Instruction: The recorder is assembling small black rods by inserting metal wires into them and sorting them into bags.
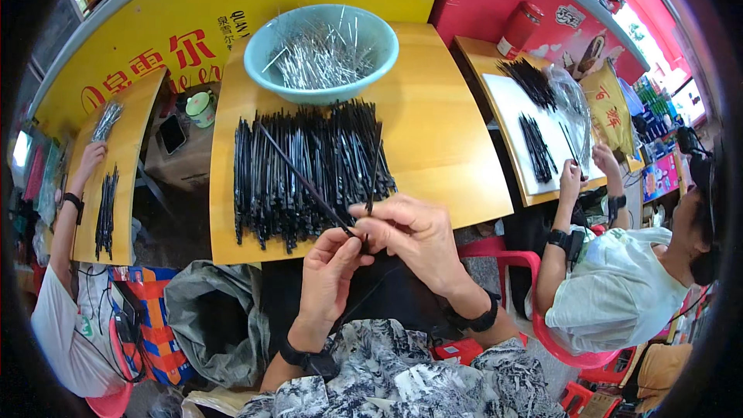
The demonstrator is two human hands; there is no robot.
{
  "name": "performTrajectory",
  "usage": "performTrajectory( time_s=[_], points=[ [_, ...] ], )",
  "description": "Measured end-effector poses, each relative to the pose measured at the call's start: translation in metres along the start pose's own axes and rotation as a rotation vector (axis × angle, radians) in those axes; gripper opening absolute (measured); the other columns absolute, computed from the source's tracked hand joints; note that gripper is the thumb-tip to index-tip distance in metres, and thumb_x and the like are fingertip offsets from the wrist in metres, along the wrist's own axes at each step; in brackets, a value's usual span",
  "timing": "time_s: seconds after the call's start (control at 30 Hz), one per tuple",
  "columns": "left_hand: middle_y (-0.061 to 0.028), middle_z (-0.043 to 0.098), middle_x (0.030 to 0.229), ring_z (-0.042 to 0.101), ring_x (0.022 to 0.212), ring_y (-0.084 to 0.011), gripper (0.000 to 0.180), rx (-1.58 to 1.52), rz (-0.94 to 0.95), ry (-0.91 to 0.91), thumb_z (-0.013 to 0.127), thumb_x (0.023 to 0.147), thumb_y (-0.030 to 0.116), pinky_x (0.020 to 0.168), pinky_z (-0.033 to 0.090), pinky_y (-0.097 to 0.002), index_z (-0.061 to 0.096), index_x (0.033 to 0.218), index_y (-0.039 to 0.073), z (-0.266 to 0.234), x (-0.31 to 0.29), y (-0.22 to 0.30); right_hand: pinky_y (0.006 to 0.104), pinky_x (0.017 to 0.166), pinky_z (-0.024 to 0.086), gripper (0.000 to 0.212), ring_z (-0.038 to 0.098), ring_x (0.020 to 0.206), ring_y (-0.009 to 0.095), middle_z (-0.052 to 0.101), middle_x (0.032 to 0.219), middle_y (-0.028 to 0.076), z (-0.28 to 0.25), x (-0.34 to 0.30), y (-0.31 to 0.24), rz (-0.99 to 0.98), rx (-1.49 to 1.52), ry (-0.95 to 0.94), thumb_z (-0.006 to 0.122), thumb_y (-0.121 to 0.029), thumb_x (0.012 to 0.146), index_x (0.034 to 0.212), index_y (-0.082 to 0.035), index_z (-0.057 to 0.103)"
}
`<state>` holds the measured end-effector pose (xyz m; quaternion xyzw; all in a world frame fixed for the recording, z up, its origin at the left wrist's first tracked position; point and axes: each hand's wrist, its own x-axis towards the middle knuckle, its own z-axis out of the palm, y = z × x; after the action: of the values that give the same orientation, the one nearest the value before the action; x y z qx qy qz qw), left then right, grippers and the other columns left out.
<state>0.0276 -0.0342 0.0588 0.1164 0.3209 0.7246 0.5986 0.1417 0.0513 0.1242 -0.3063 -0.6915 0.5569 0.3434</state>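
Note:
My left hand [329,275], closed, pinches the lower end of a long, thin black strip [302,174] that slants up to the left over the table. Close against it, my right hand [418,244] is closed too, its fingertips on a second black strip [374,174] that stands nearly upright. The fingertips of both hands meet just off the table's near edge and hide the strips' lower ends. Beyond them a wide pile of similar black strips [267,193] lies side by side on the wooden table [445,155]. Their exact kind I cannot make out.
A pale blue bowl [379,70] of thin silvery strips stands behind the pile. At right, a person [619,294] handles a black strip by a white board [515,120]. Another person's hand [91,159] touches silvery strips at left. A grey sack [209,340] stands below the table.

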Motion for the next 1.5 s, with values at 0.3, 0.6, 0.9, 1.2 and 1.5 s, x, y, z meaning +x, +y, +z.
performTrajectory(
  time_s=[0.3, 0.6, 0.9, 1.2, 1.5],
  points=[
    [-0.011, 0.057, 0.083, 0.056, 0.072, -0.0194, 0.012, -0.067, 0.046, 0.002, 0.055, 0.083, 0.002, 0.058, 0.048, -0.0209, 0.056, 0.095, 0.004, -0.018, -0.002, 0.033, 0.0237, 0.06, 0.046, 0.02, 0.059, 0.071, 0.011, 0.065, 0.081, 0.006, -0.023, 0.11, -0.033, 0.049, -0.265, -0.215, 0.059, -0.013, 0.082, 0.098, -0.002, 0.063],
    [-0.0145, 0.058, 0.08, 0.06, 0.071, -0.0225, 0.012, -0.097, -0.072, -0.175, 0.058, 0.08, 0.0, 0.051, 0.05, -0.0241, 0.056, 0.091, -0.003, -0.024, 0.014, 0.036, 0.0399, 0.065, 0.049, 0.019, 0.061, 0.072, 0.035, 0.062, 0.078, 0.022, 0.024, 0.256, 0.044, -0.219, -1.025, -0.088, 0.064, -0.015, 0.071, 0.08, 0.001, 0.065],
    [-0.0172, 0.059, 0.083, 0.062, 0.074, -0.0233, 0.01, -0.029, -0.13, -0.274, 0.056, 0.081, -0.004, 0.055, 0.053, -0.0262, 0.056, 0.091, -0.003, -0.03, 0.02, 0.046, 0.0414, 0.073, 0.049, 0.026, 0.061, 0.081, 0.037, 0.063, 0.081, 0.022, 0.029, 0.28, 0.061, 0.065, -1.279, -0.031, 0.066, -0.021, 0.068, 0.078, 0.003, 0.064],
    [-0.0177, 0.06, 0.086, 0.062, 0.076, -0.0227, 0.011, -0.049, -0.164, -0.292, 0.055, 0.082, -0.004, 0.057, 0.053, -0.0276, 0.056, 0.092, -0.003, -0.038, 0.014, 0.041, 0.0426, 0.072, 0.049, 0.017, 0.06, 0.078, 0.039, 0.061, 0.082, 0.024, 0.037, 0.289, 0.067, -0.031, -1.047, 0.133, 0.056, -0.012, 0.072, 0.075, 0.004, 0.061],
    [-0.0143, 0.061, 0.093, 0.062, 0.078, -0.0162, 0.012, -0.095, -0.183, -0.342, 0.053, 0.085, -0.002, 0.068, 0.053, -0.0263, 0.056, 0.097, -0.002, -0.046, 0.01, 0.043, 0.0402, 0.071, 0.049, 0.019, 0.062, 0.074, 0.035, 0.063, 0.077, 0.021, 0.068, 0.293, 0.064, -0.01, -1.013, -0.135, 0.064, -0.018, 0.068, 0.075, 0.0, 0.064]
  ],
)
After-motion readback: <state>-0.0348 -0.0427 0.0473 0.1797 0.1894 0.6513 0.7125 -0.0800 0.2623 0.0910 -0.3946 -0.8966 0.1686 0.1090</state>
